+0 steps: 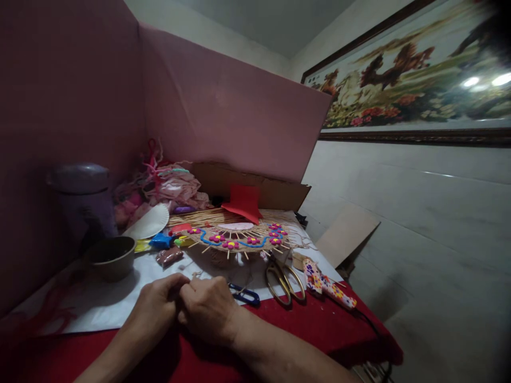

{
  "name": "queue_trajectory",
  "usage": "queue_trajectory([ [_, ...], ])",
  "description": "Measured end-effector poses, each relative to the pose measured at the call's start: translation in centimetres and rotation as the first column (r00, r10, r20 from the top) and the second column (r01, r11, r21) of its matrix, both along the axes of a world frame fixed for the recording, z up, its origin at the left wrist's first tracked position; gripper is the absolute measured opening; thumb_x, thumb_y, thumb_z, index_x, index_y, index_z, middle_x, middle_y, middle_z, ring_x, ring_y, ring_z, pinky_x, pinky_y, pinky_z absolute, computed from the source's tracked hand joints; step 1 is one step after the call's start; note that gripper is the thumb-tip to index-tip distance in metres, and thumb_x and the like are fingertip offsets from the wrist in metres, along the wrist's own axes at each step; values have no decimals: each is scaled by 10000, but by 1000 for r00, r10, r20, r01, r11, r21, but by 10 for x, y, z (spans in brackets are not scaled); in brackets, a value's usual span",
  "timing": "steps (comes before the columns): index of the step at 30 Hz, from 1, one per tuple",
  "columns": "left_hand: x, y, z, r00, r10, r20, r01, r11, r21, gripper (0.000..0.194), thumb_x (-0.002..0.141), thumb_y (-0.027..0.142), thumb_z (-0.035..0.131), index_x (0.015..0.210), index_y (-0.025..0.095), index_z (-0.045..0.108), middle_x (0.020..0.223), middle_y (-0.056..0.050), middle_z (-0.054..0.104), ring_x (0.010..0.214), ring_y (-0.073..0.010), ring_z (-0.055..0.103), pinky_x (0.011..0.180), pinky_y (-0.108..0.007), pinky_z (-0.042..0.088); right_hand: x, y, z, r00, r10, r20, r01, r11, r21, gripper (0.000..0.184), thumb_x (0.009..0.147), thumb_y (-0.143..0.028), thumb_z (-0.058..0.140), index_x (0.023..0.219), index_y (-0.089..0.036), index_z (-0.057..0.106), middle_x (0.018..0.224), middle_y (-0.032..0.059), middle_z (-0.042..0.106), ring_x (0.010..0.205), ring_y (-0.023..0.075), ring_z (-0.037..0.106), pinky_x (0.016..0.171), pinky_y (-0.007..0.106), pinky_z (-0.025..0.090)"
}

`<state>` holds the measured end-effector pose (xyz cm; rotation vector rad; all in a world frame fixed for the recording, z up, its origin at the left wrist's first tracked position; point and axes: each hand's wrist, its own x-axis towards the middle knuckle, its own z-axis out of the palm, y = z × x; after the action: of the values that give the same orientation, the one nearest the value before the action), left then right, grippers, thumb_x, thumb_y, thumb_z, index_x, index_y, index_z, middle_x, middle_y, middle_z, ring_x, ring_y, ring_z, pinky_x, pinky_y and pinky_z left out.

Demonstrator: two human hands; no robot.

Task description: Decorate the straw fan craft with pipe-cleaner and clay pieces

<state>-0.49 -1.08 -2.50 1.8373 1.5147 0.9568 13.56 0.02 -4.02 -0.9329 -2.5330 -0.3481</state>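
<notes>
Left of the scissors (pixel 285 281), left hand (pixel 157 300) and right hand (pixel 208 308) curl tight together — maybe to pinch something small; can't tell.

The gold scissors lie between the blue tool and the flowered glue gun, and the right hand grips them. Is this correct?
Not gripped: the head view shows the right hand against the left hand, apart from the gold scissors. They do lie between the blue tool and flowered glue gun.
</notes>
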Motion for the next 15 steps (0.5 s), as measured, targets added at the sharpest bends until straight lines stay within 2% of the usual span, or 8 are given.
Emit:
queue_trajectory([
  [5,2,-5,0,998,-65,-26,66,997,30,246,584,116,430,678,208,638,693,-7,693,689,-207,632,627,-262,447,3,-3,7,1000,-25,-8,24,995,-92,139,716,-291,533,778,-169,560,730,43,669,578,170,586,455,250,334],
  [8,3,-5,0,997,-74,32,72,996,58,250,603,136,454,737,213,650,726,-9,695,721,-209,635,648,-266,461,3,-1,8,993,-63,-103,54,995,-89,109,717,-265,528,776,-178,554,729,29,666,590,163,592,475,247,331],
  [12,1,-1,-2,987,54,148,-70,992,105,286,683,319,540,908,189,659,750,-29,683,741,-216,631,654,-283,478,2,4,6,948,-174,-265,160,984,-75,78,752,-203,471,778,-170,537,692,25,642,600,149,599,507,233,326],
  [15,-1,1,-2,961,115,250,-142,986,92,364,663,398,596,941,171,654,754,-33,679,708,-206,628,628,-277,483,0,6,5,929,-194,-315,180,981,-73,74,750,-175,447,746,-169,520,634,13,625,576,139,600,504,229,303],
])
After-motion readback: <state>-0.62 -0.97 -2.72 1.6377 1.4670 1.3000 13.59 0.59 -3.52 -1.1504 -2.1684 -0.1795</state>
